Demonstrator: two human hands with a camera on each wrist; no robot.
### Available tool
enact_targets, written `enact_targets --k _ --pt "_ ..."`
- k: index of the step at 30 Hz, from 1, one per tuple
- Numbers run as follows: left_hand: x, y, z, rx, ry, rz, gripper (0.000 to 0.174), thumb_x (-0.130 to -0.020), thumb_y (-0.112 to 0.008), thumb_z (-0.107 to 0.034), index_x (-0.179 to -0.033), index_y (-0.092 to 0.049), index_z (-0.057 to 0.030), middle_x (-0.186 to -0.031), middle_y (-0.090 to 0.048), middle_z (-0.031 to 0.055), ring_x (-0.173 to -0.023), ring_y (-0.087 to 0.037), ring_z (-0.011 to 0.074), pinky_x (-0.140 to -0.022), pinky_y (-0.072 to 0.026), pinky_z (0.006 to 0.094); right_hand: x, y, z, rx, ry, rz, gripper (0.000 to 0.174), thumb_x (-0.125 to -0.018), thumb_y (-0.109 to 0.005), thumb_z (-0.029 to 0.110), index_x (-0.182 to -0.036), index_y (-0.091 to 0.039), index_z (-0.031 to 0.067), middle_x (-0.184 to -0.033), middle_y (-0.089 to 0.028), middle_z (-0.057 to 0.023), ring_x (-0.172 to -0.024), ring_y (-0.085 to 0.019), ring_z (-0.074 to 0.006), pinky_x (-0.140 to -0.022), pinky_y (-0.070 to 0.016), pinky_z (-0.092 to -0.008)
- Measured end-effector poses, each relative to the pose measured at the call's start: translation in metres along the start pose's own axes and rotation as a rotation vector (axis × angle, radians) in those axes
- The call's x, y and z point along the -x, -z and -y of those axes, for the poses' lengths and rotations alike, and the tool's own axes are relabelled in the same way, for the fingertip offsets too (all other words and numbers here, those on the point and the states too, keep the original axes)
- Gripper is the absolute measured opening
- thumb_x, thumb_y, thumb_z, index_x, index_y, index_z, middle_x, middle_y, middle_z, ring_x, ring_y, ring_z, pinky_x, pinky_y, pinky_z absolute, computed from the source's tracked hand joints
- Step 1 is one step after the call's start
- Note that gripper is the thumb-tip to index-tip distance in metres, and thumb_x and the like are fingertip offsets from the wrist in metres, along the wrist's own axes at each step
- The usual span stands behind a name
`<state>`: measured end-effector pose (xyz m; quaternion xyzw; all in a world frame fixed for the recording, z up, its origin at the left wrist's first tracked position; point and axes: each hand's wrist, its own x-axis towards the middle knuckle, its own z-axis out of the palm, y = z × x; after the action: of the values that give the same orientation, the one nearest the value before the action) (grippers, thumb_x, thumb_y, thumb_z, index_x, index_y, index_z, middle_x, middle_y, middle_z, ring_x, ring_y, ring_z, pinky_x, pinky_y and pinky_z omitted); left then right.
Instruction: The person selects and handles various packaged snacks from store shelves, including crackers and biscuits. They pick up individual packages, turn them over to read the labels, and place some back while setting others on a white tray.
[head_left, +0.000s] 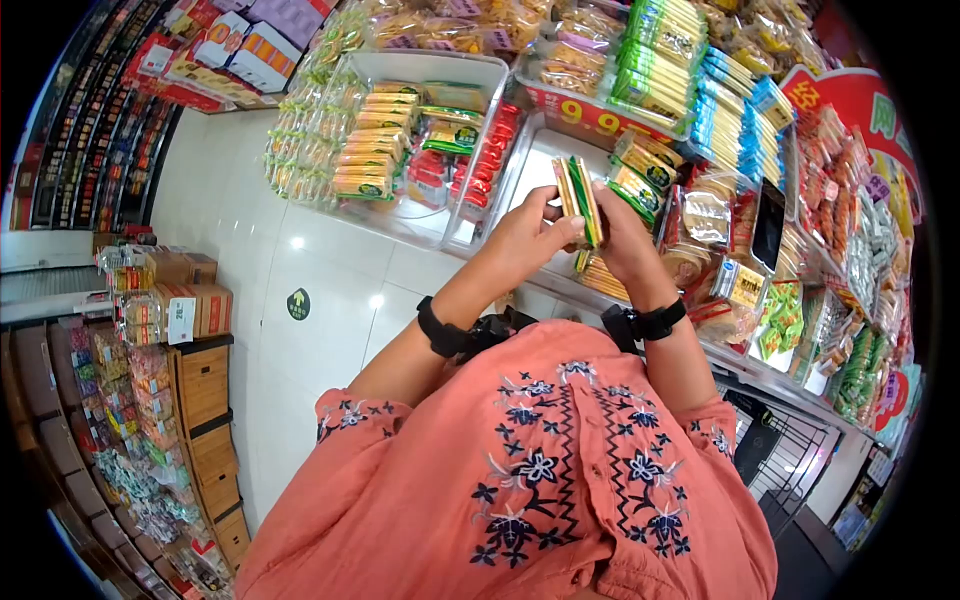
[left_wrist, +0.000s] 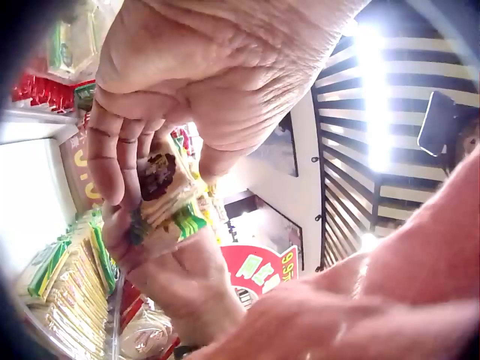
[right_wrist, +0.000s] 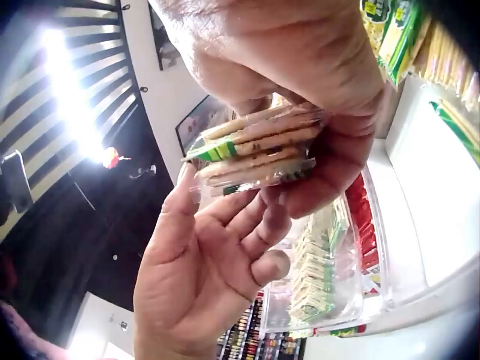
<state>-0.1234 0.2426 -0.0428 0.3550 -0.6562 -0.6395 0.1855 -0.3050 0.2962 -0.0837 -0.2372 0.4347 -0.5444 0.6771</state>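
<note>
Several thin packets of sandwich crackers (head_left: 575,200), in clear wrap with green print, are held upright between both hands over the display bin. My left hand (head_left: 528,240) grips their left side, its thumb across the near end. On the other side my right hand (head_left: 622,240) holds them with its fingers curled round the edge. The right wrist view shows the stacked cracker packets (right_wrist: 255,146) edge-on, with the left thumb at one end. A dark round label shows on the packet face (left_wrist: 159,176) in the left wrist view.
A clear tray (head_left: 500,85) of yellow and red packets stands to the left. The white bin (head_left: 535,150) holds more green-labelled packets (head_left: 640,175). A dark phone (head_left: 768,228) lies among packaged snacks at the right. A wire cart (head_left: 775,450) stands below the display.
</note>
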Motion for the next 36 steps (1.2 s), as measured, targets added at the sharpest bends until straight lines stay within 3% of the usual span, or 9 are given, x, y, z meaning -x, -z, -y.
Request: enact_targets --k 2,5,10,13,19,27,30,33,36 --pt "0.011 0.008 -0.013 -0.092 0.004 -0.010 0.053 -0.100 -0.064 -0.029 -0.138 -0.047 0.0022 -0.114 -0.066 0.0107 -0.093 -0.064 0.0154 -0.076 -0.0511 0.0280 0.001 -0.003 0.002 -0.080 -0.042 0.031 0.045 -0.106 -0.043 0.044 -0.129 -0.059 0.0084 -0.101 -0.071 -0.0083 -0.080 -0.069 -0.0165 -0.060 -0.0561 -0.0312" --pt "0.024 0.036 -0.019 -0.276 -0.237 -0.015 0.045 -0.099 -0.065 -0.028 -0.132 -0.055 0.0001 -0.113 -0.067 0.0082 -0.096 -0.064 0.0159 -0.080 -0.0510 0.0293 0.001 -0.007 0.002 -0.174 -0.038 0.058 0.044 -0.107 -0.043 0.043 -0.130 -0.058 0.0086 -0.102 -0.071 -0.0091 -0.081 -0.068 -0.0158 -0.059 -0.0554 -0.0303" --pt "0.022 0.135 -0.067 -0.532 -0.060 0.051 0.032 -0.099 -0.062 -0.025 -0.121 -0.062 -0.0006 -0.106 -0.068 0.0093 -0.094 -0.064 0.0182 -0.084 -0.0510 0.0322 -0.001 -0.007 0.002 -0.273 -0.094 0.089 0.040 -0.106 -0.044 0.039 -0.125 -0.059 0.0065 -0.096 -0.069 -0.0126 -0.072 -0.067 -0.0189 -0.053 -0.0514 -0.0292" --pt "0.003 0.187 -0.059 -0.858 -0.145 -0.004 0.030 -0.097 -0.062 -0.023 -0.115 -0.063 0.0006 -0.102 -0.068 0.0149 -0.090 -0.066 0.0256 -0.082 -0.0514 0.0344 -0.003 -0.005 -0.003 -0.311 -0.094 0.089 0.040 -0.106 -0.044 0.039 -0.124 -0.059 0.0066 -0.096 -0.069 -0.0126 -0.071 -0.067 -0.0188 -0.053 -0.0509 -0.0296" --pt "-0.038 0.200 -0.022 -1.357 -0.049 0.204 0.029 -0.091 -0.062 -0.025 -0.107 -0.065 -0.0007 -0.104 -0.067 0.0224 -0.096 -0.064 0.0409 -0.083 -0.0511 0.0473 -0.002 -0.016 -0.004 -0.322 -0.077 0.046 0.041 -0.106 -0.043 0.042 -0.118 -0.061 0.0065 -0.092 -0.069 -0.0121 -0.067 -0.067 -0.0184 -0.048 -0.0483 -0.0284" --pt "-0.044 0.179 -0.010 -1.204 -0.147 0.267 0.029 -0.091 -0.058 -0.027 -0.099 -0.065 -0.0008 -0.098 -0.068 0.0237 -0.094 -0.065 0.0429 -0.081 -0.0509 0.0529 -0.001 -0.018 -0.009 -0.374 -0.044 0.061 0.045 -0.107 -0.041 0.043 -0.122 -0.060 0.0047 -0.093 -0.069 -0.0128 -0.066 -0.066 -0.0164 -0.046 -0.0477 -0.0256" --pt "-0.031 0.172 -0.036 -1.080 -0.217 0.204 0.031 -0.093 -0.061 -0.026 -0.110 -0.064 -0.0003 -0.103 -0.068 0.0219 -0.096 -0.066 0.0387 -0.081 -0.0533 0.0469 0.000 -0.027 -0.008 -0.357 0.009 0.080 0.049 -0.108 -0.036 0.045 -0.130 -0.056 0.0057 -0.095 -0.070 -0.0143 -0.065 -0.065 -0.0174 -0.046 -0.0473 -0.0261" --pt "-0.017 0.161 -0.048 -0.557 -0.214 0.138 0.040 -0.095 -0.066 -0.023 -0.127 -0.059 -0.0013 -0.113 -0.065 0.0180 -0.099 -0.067 0.0298 -0.084 -0.0544 0.0382 -0.003 -0.045 0.001 -0.397 -0.027 0.141 0.049 -0.108 -0.033 0.041 -0.133 -0.054 0.0049 -0.096 -0.068 -0.0149 -0.063 -0.066 -0.0160 -0.042 -0.0492 -0.0258" --pt "-0.009 0.154 -0.048 -0.420 -0.251 0.213 0.050 -0.099 -0.064 -0.015 -0.145 -0.047 -0.0050 -0.130 -0.056 0.0090 -0.101 -0.064 0.0149 -0.081 -0.0546 0.0273 -0.011 -0.054 -0.005 -0.435 -0.056 0.187 0.049 -0.109 -0.032 0.041 -0.137 -0.050 0.0060 -0.097 -0.069 -0.0180 -0.063 -0.066 -0.0192 -0.041 -0.0490 -0.0259"
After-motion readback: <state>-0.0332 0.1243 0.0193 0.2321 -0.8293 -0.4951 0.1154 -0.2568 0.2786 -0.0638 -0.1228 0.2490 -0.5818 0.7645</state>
